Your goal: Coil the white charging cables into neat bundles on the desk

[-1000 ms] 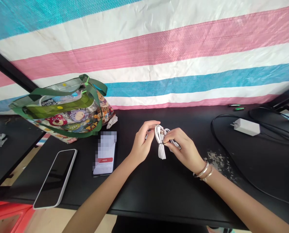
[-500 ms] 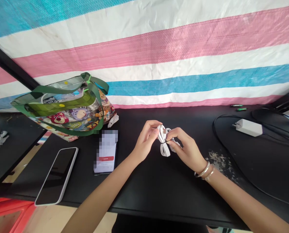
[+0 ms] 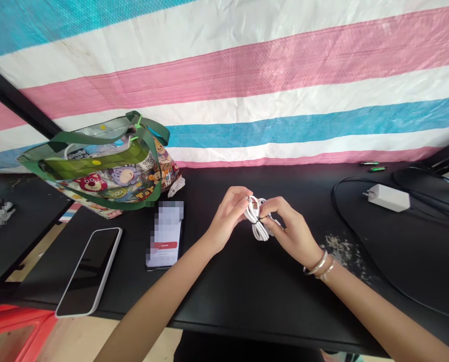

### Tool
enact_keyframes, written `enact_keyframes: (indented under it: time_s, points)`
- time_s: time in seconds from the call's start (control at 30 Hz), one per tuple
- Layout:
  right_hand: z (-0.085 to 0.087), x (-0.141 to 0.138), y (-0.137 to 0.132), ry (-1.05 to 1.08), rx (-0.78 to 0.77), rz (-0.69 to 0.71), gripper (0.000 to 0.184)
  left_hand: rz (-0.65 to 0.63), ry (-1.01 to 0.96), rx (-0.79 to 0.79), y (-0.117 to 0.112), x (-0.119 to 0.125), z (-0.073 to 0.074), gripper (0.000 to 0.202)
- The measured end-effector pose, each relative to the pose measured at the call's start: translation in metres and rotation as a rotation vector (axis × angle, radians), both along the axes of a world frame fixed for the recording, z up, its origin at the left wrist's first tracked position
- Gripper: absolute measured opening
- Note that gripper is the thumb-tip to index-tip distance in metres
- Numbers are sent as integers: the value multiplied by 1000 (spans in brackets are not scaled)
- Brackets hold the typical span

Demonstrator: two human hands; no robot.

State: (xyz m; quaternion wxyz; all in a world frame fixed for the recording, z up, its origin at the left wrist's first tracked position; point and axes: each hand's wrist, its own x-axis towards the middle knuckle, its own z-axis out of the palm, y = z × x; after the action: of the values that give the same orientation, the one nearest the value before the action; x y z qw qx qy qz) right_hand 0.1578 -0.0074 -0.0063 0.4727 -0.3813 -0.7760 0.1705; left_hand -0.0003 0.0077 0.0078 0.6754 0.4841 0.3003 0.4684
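Note:
My left hand (image 3: 230,218) and my right hand (image 3: 290,226) meet above the black tabletop (image 3: 247,301), both pinching a bundled white charging cable (image 3: 259,226). The cable is folded into short loops, and my fingers hide its ends and part of the bundle. Thin metal bangles (image 3: 318,266) circle my right wrist. Left of my left hand lies a smartphone with a lit, pixelated screen (image 3: 165,236).
A second phone with a white frame and dark screen (image 3: 90,271) lies further left, beside a cartoon-printed tote bag (image 3: 107,171). A white charger (image 3: 388,197) and black cable (image 3: 360,251) lie right, near scattered debris (image 3: 341,251). A striped tarp (image 3: 247,90) hangs behind.
The white cable bundle has become shorter and more tightly looped between my fingers. My hands have drawn slightly closer together, and the whole view has shifted slightly.

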Motion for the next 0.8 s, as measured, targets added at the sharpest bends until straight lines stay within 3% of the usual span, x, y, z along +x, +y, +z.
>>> enact_keyframes:
  time_s: [0.43,0.8]
  points:
    - [-1,-1,-1,74,-95,9,9,24,-33,-39,-2,3,-1,35]
    - [-3,-2,-1,164,-175,37,12,77,5,-67,-2,4,0,20]
